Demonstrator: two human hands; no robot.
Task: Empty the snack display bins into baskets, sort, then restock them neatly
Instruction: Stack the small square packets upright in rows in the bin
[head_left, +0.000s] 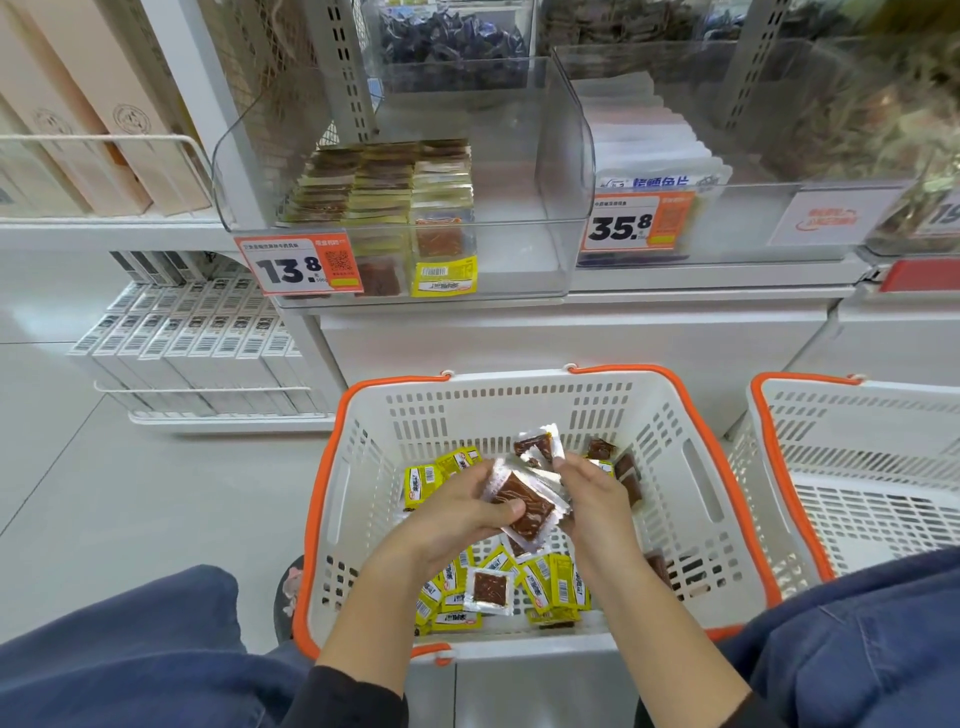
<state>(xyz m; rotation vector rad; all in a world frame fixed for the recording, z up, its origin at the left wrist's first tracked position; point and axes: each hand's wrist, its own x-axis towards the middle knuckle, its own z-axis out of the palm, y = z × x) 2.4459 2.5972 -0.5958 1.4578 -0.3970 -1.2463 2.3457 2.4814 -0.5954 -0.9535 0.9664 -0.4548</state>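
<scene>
Snack packets (524, 506), a small stack with clear wrap over brown squares, sit pinched between the left hand (457, 512) and the right hand (592, 499), both curled round them above the white basket (363, 467). Yellow packets (556, 587) lie loose below; the clear bin (561, 156) behind stands part filled.

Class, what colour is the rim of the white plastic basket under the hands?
Orange, seen from the head camera.

Shop: price tags (298, 265) on clear display bins (405, 208), shelved boxed goods (208, 338), shopping baskets (519, 410).
</scene>
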